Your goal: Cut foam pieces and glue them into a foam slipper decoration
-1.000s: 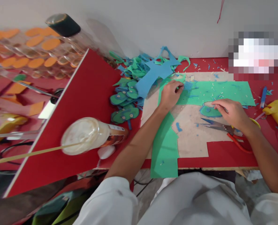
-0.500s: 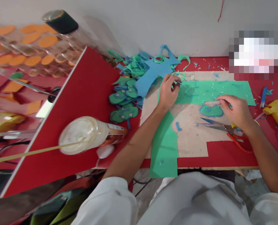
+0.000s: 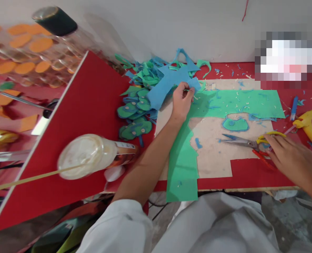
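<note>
My left hand (image 3: 182, 101) is closed, thumb and fingers pinching a small blue foam sheet piece (image 3: 194, 83) above the green sheet. My right hand (image 3: 287, 154) lies over the handles of the scissors (image 3: 246, 142), its fingers bent onto the yellow and red loops. The scissors' blades are slightly apart and point left. Just beyond the blades lies a green shape with a blue border (image 3: 235, 124), flat on the pale board. A long green foam sheet (image 3: 240, 102) stretches behind it, strewn with small scraps. A second green strip (image 3: 183, 168) hangs over the table's front edge.
Blue and green offcuts (image 3: 150, 75) are heaped at the back, with stacked green-and-blue shapes (image 3: 134, 128) in front. A red panel (image 3: 92, 91) and a tub with a stick (image 3: 79, 156) stand left. At the right are a yellow glue gun (image 3: 307, 126) and a blue stick-like item (image 3: 294, 108).
My right hand has moved from the green shape down to the scissors' handles, and the blades are closer together. My left hand has shifted slightly left, turning the blue piece so its face shows.
</note>
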The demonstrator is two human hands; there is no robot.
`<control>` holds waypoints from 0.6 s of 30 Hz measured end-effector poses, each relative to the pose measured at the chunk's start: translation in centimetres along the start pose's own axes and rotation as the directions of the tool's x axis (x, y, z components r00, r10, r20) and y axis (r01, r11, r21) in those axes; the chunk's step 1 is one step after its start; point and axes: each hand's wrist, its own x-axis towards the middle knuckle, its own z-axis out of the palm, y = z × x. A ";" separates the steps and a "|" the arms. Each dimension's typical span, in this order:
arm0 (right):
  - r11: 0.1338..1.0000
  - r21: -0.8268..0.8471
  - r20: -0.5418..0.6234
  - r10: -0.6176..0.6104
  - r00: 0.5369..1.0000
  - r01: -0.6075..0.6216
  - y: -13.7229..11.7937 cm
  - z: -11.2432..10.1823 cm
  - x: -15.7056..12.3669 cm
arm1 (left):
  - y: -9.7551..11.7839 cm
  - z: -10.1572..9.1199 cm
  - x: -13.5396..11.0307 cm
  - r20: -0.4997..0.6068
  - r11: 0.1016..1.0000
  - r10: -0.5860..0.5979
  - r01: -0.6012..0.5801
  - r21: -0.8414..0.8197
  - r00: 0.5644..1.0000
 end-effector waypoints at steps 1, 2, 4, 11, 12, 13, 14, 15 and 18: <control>1.000 -0.024 0.006 0.004 1.000 -0.004 -0.3 0.3 -0.7 | 0.1 0.0 0.0 -0.002 1.000 -0.002 0.002 0.002 1.000; 0.999 -0.046 0.008 0.005 1.000 -0.005 -0.5 0.6 -1.2 | 0.1 0.0 0.0 -0.005 1.000 -0.005 0.005 0.006 1.000; 0.997 -0.082 0.006 -0.001 1.000 0.002 -0.7 0.8 -1.9 | 0.1 0.0 0.0 -0.015 1.000 -0.010 0.010 0.016 1.000; 0.997 -0.066 -0.010 -0.034 0.999 0.034 -0.2 1.1 -2.4 | 0.6 0.1 -0.4 0.003 0.990 0.049 -0.049 0.131 0.999; 0.998 -0.059 -0.015 -0.027 1.000 0.026 -0.2 1.2 -2.4 | 0.8 0.1 -0.6 0.021 0.980 0.087 -0.089 0.177 0.996; 0.998 -0.051 -0.022 -0.023 1.000 0.022 -0.1 1.4 -2.5 | 1.0 0.2 -0.7 0.041 0.968 0.122 -0.128 0.215 0.992; 0.999 -0.042 -0.030 -0.021 0.999 0.019 0.0 1.6 -2.5 | 1.2 0.3 -0.8 0.061 0.957 0.150 -0.160 0.240 0.987; 0.999 -0.034 -0.040 -0.019 0.999 0.018 0.0 1.7 -2.6 | 1.3 0.4 -0.9 0.077 0.951 0.167 -0.181 0.252 0.983; 1.000 -0.020 -0.080 0.002 0.997 -0.003 0.1 1.8 -2.7 | 1.4 0.7 -1.0 0.095 0.945 0.186 -0.205 0.255 0.978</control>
